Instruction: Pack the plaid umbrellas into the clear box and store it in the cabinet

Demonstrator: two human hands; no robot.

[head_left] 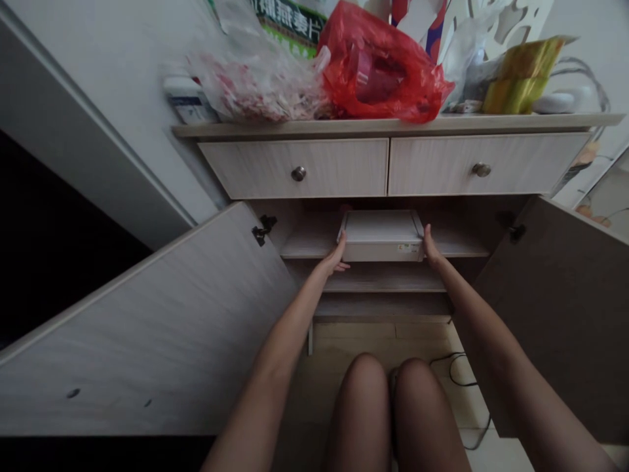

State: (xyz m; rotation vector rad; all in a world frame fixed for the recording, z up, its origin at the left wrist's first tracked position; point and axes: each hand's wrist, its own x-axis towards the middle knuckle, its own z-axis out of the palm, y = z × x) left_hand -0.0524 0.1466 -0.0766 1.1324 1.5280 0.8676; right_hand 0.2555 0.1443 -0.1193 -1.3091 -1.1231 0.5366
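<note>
My knees (366, 393) are nearest. The left door (162, 314) stands wide, presumably giving my arms (278, 364) room; my left hand (336, 255) grips the white box (378, 252) at the upper shelf (309, 246), my right hand (430, 248) clasping its opposite side, likely for balance; the right door (565, 314) stands open.

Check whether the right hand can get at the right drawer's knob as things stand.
Probably yes, if it lets go: the right hand is on the side of the white box, but the right drawer's knob is just above, with nothing visible in front.
</note>
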